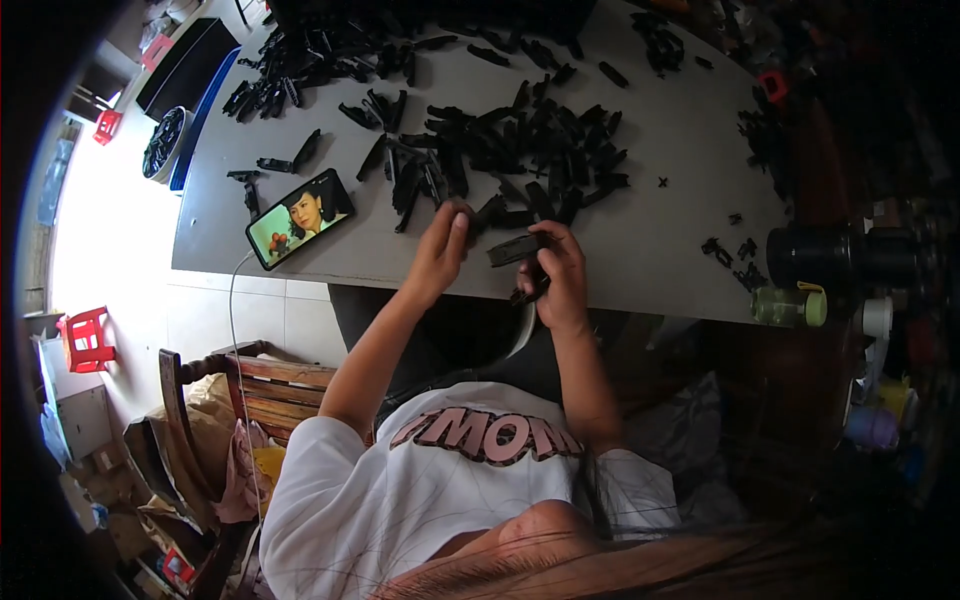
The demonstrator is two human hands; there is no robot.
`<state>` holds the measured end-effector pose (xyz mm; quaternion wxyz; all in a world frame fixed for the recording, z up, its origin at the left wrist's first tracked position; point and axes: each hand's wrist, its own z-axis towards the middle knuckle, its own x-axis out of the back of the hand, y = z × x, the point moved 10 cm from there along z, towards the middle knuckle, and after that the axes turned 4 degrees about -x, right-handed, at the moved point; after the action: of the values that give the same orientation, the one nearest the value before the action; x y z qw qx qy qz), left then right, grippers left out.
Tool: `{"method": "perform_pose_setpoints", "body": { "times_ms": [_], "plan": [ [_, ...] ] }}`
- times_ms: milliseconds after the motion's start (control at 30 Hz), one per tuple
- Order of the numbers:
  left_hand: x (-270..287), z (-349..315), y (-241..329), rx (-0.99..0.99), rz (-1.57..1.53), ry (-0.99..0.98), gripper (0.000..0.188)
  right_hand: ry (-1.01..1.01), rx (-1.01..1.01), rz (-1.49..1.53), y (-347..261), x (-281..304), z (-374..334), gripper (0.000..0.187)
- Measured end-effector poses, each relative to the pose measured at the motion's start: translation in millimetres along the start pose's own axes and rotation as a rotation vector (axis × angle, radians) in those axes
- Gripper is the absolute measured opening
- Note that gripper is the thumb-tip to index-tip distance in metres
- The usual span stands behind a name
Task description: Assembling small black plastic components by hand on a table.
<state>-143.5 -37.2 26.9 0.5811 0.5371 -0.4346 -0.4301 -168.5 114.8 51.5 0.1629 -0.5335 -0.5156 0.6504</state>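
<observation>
My right hand [561, 279] is closed on a long black plastic part [515, 250], which it holds just above the table's near edge. A second dark piece [530, 291] shows lower down at the same fingers. My left hand [440, 252] is closed with its fingertips pinched together, to the left of that part. Whatever the left fingertips hold is hidden, and a dark piece [488, 212] lies right beside them. Beyond both hands spreads a loose heap of similar black plastic parts [565, 145] on the grey table [680, 235].
A phone [300, 219] playing a video lies on the left of the table, with a white cable [233, 310] running down from it. More black parts [300, 60] are piled at the far left. A green-lidded bottle [790, 306] is at the right edge. A wooden chair [270, 385] stands lower left.
</observation>
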Motion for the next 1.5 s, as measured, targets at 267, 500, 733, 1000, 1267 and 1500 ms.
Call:
{"method": "perform_pose_setpoints", "body": {
  "times_ms": [267, 500, 733, 1000, 1267, 1500],
  "plan": [
    [-33.0, -36.1, 33.1, -0.095, 0.139, -0.225, 0.029, -0.020, 0.053, -0.374, 2.3, -16.4, -16.1, 0.027],
    [-42.7, -64.2, 22.1, 0.081, 0.070, -0.374, 0.026, -0.002, -0.157, -0.255, 34.2, 1.6, -34.9, 0.025],
    [-22.5, -58.0, 24.8, -0.236, 0.602, -0.364, 0.025, -0.028, 0.035, -0.663, 35.3, 4.8, -42.4, 0.025],
    [-31.7, 14.5, 32.8, -0.469, 1.066, -0.064, 0.031, -0.002, 0.589, -1.749, 1.9, -28.0, 27.9, 0.022],
    [-14.0, -8.8, 14.0, -0.265, 0.736, -0.125, 0.042, 0.217, 0.181, -0.662, -1.8, 26.6, 5.2, 0.023],
    [-46.4, -41.2, -1.6, 0.027, 0.160, -0.395, 0.044, 0.221, 0.148, -0.273, 1.6, 14.6, -14.2, 0.018]
  ]
}}
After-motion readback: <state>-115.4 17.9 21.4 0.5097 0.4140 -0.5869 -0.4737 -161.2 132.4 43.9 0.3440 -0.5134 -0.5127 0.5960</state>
